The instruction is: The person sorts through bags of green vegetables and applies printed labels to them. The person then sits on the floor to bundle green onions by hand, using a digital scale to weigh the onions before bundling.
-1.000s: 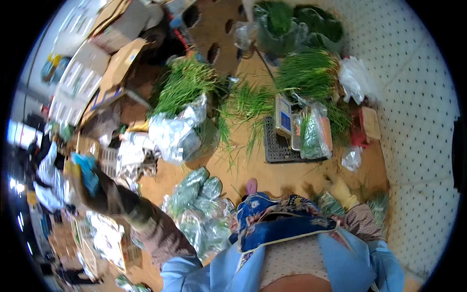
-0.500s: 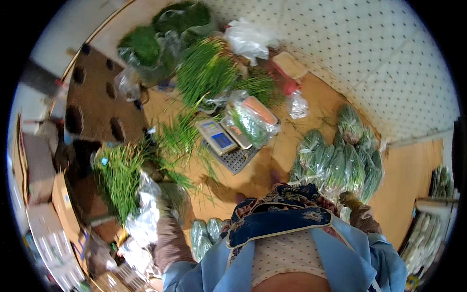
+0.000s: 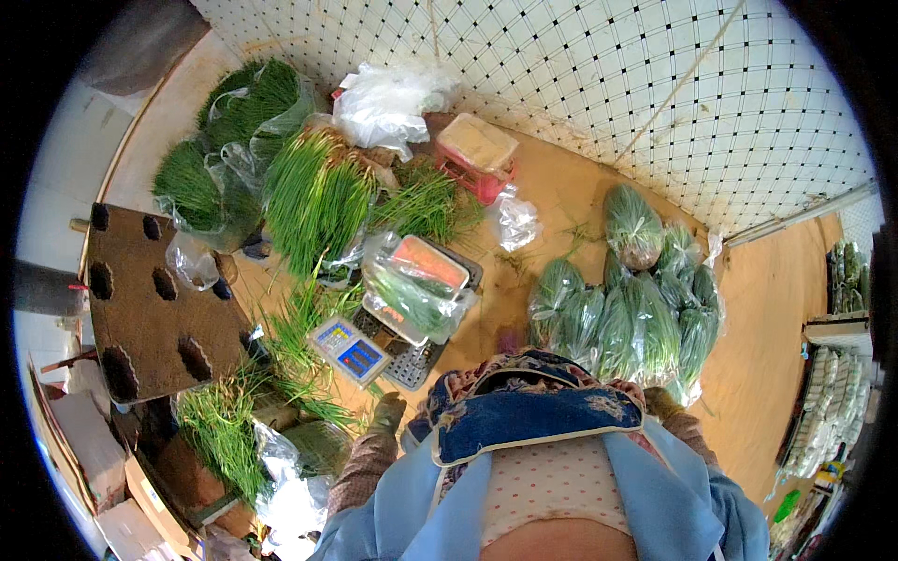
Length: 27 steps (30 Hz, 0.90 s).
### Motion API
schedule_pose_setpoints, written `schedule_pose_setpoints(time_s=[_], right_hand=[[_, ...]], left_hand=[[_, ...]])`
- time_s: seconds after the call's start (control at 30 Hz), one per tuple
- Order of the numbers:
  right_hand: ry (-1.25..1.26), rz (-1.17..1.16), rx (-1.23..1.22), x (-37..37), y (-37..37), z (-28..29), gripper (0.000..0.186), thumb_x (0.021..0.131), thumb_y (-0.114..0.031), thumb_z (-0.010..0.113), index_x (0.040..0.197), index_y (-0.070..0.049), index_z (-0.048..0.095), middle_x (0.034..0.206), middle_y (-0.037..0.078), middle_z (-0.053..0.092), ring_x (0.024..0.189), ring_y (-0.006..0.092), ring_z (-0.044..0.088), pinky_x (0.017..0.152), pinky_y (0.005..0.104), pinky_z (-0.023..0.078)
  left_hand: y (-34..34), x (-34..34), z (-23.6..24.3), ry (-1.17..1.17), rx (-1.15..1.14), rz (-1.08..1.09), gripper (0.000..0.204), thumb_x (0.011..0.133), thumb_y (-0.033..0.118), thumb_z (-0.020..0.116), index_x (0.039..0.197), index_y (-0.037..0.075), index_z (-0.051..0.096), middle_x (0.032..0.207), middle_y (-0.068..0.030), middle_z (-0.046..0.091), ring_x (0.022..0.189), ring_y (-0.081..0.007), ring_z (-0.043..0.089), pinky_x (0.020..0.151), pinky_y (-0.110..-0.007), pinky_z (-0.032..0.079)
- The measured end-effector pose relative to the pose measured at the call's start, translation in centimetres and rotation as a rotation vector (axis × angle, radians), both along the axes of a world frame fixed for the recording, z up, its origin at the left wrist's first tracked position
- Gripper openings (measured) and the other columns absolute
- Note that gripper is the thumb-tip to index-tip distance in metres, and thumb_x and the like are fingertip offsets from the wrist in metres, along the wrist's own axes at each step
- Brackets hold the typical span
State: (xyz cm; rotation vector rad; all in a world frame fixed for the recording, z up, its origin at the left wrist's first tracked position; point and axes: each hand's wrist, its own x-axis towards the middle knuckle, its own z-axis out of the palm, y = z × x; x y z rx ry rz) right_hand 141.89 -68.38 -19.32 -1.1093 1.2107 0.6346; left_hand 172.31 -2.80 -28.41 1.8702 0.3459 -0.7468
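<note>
My left hand (image 3: 385, 413), gloved, hangs low beside my apron, below the scale (image 3: 348, 351); its fingers look loosely apart, with nothing visible in them. My gloved right hand (image 3: 662, 404) is at the lower edge of the bagged green stalks (image 3: 650, 332) on the right, its fingers mostly hidden. A clear bag of greens (image 3: 421, 310) lies on a tray beside the scale, on a black perforated mat (image 3: 413, 369). Loose bundles of long green stalks (image 3: 313, 201) are piled behind them, and more loose stalks (image 3: 220, 425) lie at lower left.
A tiled wall (image 3: 645, 75) runs along the back. A brown board with holes (image 3: 131, 309) is at left, cardboard boxes (image 3: 89, 439) below it. A red crate (image 3: 472, 182), white bags (image 3: 383, 103) and larger bagged greens (image 3: 192, 192) stand at the back. White packs (image 3: 823, 402) line the far right.
My view has swung right, bringing the pile of bagged stalks into sight. My left hand has lowered, and the blue thing it held earlier is out of sight. My right hand stays low.
</note>
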Motion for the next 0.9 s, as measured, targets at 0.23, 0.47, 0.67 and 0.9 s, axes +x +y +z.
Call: schedule_pose_setpoints(time_s=[0.23, 0.47, 0.67, 0.9], right_hand=[[-0.275, -0.125, -0.331, 12.2, -12.8, 7.8, 0.029, 0.08, -0.018, 0.053, 0.107, -0.005, 0.051, 0.082, 0.006, 0.059, 0.065, 0.0128, 0.053, 0.052, 0.024, 0.038], [-0.237, 0.113, -0.324, 29.9, -15.6, 12.1, 0.034, 0.079, -0.023, 0.055, 0.108, -0.006, 0.05, 0.088, 0.004, 0.058, 0.073, 0.0138, 0.055, 0.058, 0.0235, 0.04], [-0.29, 0.2, -0.205, 45.6, -24.3, 7.0, 0.028, 0.082, -0.023, 0.051, 0.103, -0.004, 0.051, 0.088, 0.007, 0.058, 0.072, 0.0164, 0.056, 0.058, 0.0254, 0.042], [-0.254, 0.241, -0.234, 63.0, -24.6, 5.8, 0.033, 0.079, -0.027, 0.052, 0.101, -0.001, 0.054, 0.084, 0.008, 0.059, 0.07, 0.0169, 0.054, 0.059, 0.0277, 0.043]], left_hand=[[-7.9, 1.9, 5.4, 0.209, 0.167, -0.079, 0.037, 0.076, 0.011, 0.06, 0.111, 0.004, 0.049, 0.097, -0.0107, 0.056, 0.089, -0.0198, 0.053, 0.076, -0.03, 0.045], [-13.2, 8.6, 4.4, 0.314, 0.183, -0.004, 0.032, 0.079, 0.011, 0.056, 0.11, 0.003, 0.05, 0.098, -0.0107, 0.056, 0.089, -0.0194, 0.053, 0.077, -0.03, 0.044], [-24.2, 22.6, -0.7, 0.174, 0.065, 0.012, 0.029, 0.081, 0.01, 0.052, 0.109, 0.002, 0.051, 0.099, -0.0107, 0.056, 0.089, -0.019, 0.053, 0.077, -0.03, 0.044], [-28.7, 35.5, 4.4, -0.042, 0.004, 0.054, 0.025, 0.084, 0.01, 0.047, 0.108, 0.001, 0.051, 0.1, -0.0108, 0.056, 0.089, -0.0186, 0.053, 0.078, -0.029, 0.044]])
